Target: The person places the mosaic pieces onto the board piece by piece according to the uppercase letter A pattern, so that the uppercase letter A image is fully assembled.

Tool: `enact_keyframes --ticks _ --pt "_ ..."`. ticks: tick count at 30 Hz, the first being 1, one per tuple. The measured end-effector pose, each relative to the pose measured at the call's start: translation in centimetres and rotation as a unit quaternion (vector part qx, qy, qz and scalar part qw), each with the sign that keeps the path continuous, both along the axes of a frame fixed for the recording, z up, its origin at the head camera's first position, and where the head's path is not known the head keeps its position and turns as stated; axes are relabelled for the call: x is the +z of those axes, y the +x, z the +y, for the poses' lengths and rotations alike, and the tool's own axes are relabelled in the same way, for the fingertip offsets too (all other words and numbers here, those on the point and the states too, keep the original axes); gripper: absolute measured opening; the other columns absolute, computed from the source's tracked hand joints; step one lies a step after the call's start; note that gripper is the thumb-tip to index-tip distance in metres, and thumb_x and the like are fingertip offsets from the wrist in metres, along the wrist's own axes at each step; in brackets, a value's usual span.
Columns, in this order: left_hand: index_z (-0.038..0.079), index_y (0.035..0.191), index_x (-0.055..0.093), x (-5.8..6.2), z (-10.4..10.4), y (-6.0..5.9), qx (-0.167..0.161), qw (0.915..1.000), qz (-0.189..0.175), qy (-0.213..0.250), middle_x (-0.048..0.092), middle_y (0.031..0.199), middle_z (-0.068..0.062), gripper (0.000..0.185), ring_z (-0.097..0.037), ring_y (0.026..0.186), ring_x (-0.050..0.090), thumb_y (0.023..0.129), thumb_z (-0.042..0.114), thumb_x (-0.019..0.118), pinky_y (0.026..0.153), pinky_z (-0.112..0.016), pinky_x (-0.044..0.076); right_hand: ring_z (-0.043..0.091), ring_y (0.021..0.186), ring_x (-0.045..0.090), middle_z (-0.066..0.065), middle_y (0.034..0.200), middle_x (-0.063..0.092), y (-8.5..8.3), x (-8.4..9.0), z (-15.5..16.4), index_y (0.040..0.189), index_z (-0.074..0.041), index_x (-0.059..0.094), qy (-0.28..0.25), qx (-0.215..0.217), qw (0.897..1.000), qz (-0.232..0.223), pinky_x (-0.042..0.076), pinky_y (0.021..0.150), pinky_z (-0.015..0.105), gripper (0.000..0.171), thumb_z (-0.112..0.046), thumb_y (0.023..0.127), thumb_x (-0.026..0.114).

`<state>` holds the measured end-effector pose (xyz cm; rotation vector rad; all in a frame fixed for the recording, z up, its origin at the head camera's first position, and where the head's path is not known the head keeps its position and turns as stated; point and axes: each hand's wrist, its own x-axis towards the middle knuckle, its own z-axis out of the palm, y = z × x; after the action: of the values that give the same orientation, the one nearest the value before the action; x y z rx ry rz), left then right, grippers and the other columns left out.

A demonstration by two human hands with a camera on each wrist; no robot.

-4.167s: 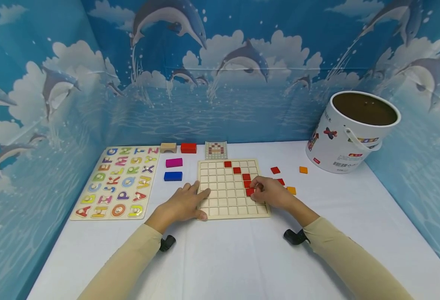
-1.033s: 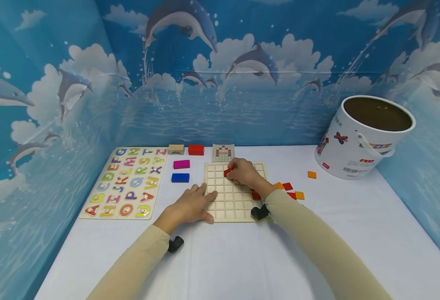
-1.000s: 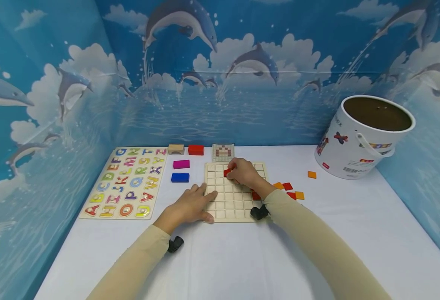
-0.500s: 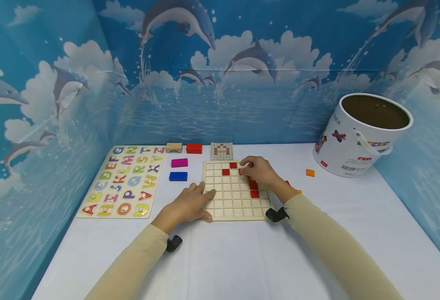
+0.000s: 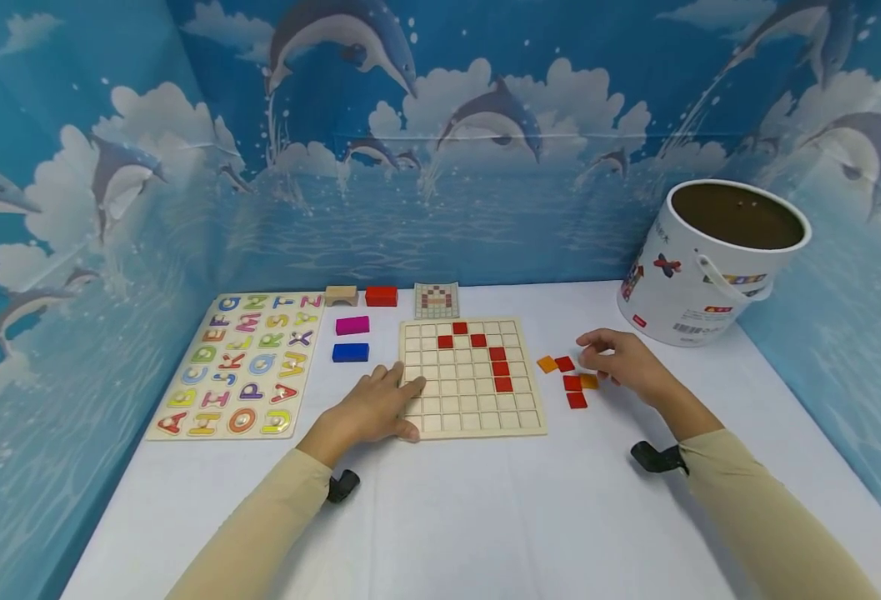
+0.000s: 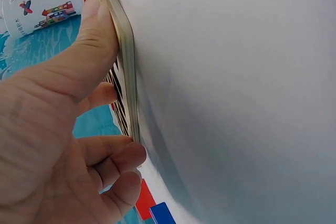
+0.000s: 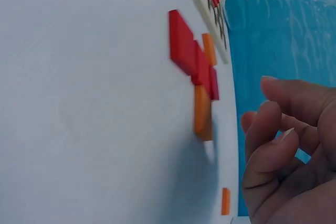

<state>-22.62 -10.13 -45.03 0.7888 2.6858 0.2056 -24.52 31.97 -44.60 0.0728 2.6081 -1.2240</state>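
Beige sleeves are seen at the near edge of the white table [image 5: 485,517]. At 11 o'clock from them the left hand [image 5: 368,410] is laid on the near left corner of the pale wooden grid board [image 5: 472,412], with its fingers spread flat on the squares and its thumb pressed along the board's edge; nothing is clasped by it. Six red square tiles [image 5: 502,368] are seated in the board, in a bent line from the top middle down the right side. At 3 o'clock from the board the right hand [image 5: 623,362] is held just above the table, its fingers loosely curled and nothing gripped. Just beside its fingertips a small cluster of loose red and orange square tiles [image 5: 571,382] is found, apart from the board.

At 9 o'clock from the board a blue rectangular block [image 5: 350,352] and a magenta rectangular block [image 5: 352,325] are set, and beyond them a wooden alphabet puzzle with coloured letters [image 5: 241,362]. At 12 o'clock a small pattern card [image 5: 436,300], a red block [image 5: 381,296] and a plain wooden arch block [image 5: 341,295] are lined up. At 2 o'clock a white bucket with a handle [image 5: 703,275] is stood.
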Motion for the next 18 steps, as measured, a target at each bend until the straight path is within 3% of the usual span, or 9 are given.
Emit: enact_keyframes --ticks 8,18 --pt "0.023 0.159 0.038 0.1 -0.1 -0.1 0.001 1.0 -0.006 0.001 0.024 0.166 -0.02 0.089 -0.038 0.149 0.026 0.085 0.051 0.077 0.12 -0.054 0.028 0.028 0.097 0.055 0.016 0.114 0.056 -0.8 -1.5 -0.9 0.136 -0.006 0.059 0.065 -0.004 0.998 -0.012 0.052 0.074 0.029 0.049 -0.029 0.095 0.072" --pt "0.022 0.16 0.037 0.1 -0.1 -0.1 -0.003 1.0 -0.002 -0.006 0.024 0.166 -0.021 0.089 -0.038 0.149 0.027 0.085 0.052 0.076 0.119 -0.054 0.029 0.03 0.097 0.056 0.02 0.112 0.059 -1.3 -1.4 -3.3 0.124 -0.002 0.062 0.126 -0.021 0.992 -0.019 0.054 0.071 0.027 0.04 -0.025 0.093 0.074"
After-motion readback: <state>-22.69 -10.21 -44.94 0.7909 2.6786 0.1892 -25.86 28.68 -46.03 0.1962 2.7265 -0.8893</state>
